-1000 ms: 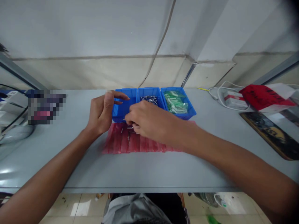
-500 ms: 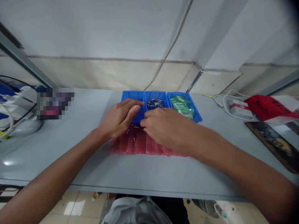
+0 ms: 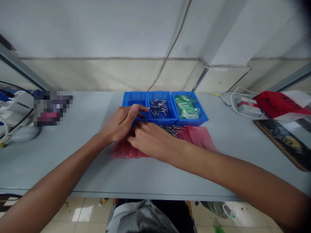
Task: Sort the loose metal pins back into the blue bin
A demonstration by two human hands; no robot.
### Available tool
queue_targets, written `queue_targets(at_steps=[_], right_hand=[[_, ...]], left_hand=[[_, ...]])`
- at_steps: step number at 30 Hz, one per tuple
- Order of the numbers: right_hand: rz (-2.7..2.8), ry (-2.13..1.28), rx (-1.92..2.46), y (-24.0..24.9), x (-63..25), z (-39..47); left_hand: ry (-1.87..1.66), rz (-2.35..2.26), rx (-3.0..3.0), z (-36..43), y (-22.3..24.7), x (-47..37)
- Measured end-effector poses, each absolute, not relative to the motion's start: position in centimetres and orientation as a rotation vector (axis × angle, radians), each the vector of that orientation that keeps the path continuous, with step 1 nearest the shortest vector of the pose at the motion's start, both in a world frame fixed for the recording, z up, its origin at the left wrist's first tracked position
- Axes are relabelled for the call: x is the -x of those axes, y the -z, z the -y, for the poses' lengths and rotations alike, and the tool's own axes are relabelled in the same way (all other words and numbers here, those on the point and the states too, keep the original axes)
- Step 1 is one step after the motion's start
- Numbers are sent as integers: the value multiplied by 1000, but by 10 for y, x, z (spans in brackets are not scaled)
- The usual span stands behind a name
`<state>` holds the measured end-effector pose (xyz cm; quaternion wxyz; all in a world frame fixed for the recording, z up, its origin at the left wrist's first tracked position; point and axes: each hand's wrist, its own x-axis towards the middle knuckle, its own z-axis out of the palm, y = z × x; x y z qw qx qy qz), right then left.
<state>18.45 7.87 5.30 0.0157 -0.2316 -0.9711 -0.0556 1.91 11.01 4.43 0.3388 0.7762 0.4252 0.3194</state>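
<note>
Three blue bins stand side by side at the table's back. My left hand (image 3: pixel 122 121), fingers apart, reaches over the front of the left bin (image 3: pixel 134 94). My right hand (image 3: pixel 148 137) is low over the red plastic sheet (image 3: pixel 200 137), just below my left hand; its fingers are bent down, and what they hold, if anything, is hidden. Small metal pins (image 3: pixel 159 107) lie in the middle bin (image 3: pixel 170 117). More pins (image 3: pixel 172 130) rest on the red sheet in front of it. Green packets (image 3: pixel 187 108) fill much of the right bin (image 3: pixel 203 117).
On the grey table (image 3: pixel 97 174), a mouse (image 3: pixel 26 133) and white plugs with cables are at the left. At the right are a coiled white cable, a small box (image 3: pixel 249 106), a red packet (image 3: pixel 282 105) and a dark phone-like object (image 3: pixel 283 142).
My right hand has moved left and down from the middle bin to the sheet's left part, uncovering that bin's front and the pins on the sheet. The view has shifted slightly.
</note>
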Motion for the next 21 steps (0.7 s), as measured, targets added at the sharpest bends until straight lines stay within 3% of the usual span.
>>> queue_targets(at_steps=[21], right_hand=[[3067,439,502,-38,-176,-91]], left_hand=[[-833,-1133,-2092,-110,-43,-20]])
